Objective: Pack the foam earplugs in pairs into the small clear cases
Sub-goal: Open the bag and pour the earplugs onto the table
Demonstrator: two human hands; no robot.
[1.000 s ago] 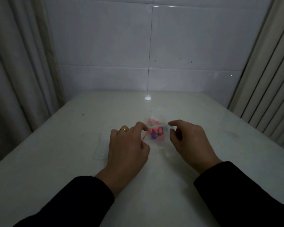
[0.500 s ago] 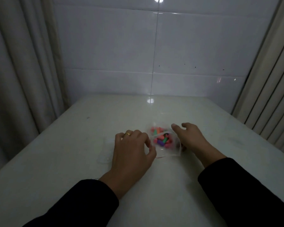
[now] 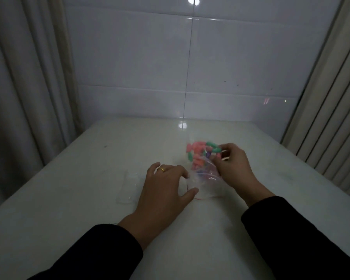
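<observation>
A person in black long sleeves works at a pale, glossy tabletop [image 3: 73, 199] set against a white tiled wall [image 3: 129, 67], with grey curtains hanging at left and beige ones at right. The right hand [image 3: 233, 168] pinches the far end of a small clear plastic zip bag [image 3: 202, 176] with a thin red seal line, lifting it so the bright foam earplugs [image 3: 200, 153] inside, pink, green and purple, bunch at the raised end. The left hand [image 3: 163, 190], a gold ring [image 3: 162, 169] on one finger, rests palm down on the table just left of the bag, fingers loosely curled, thumb and fingertips at the bag's near open edge; whether they grip the plastic cannot be told. Left of that hand, close beside it, lie what appear to be small clear cases [image 3: 128, 187], faint and hard to count. No writing or brand marks are readable on the bag or cases.
</observation>
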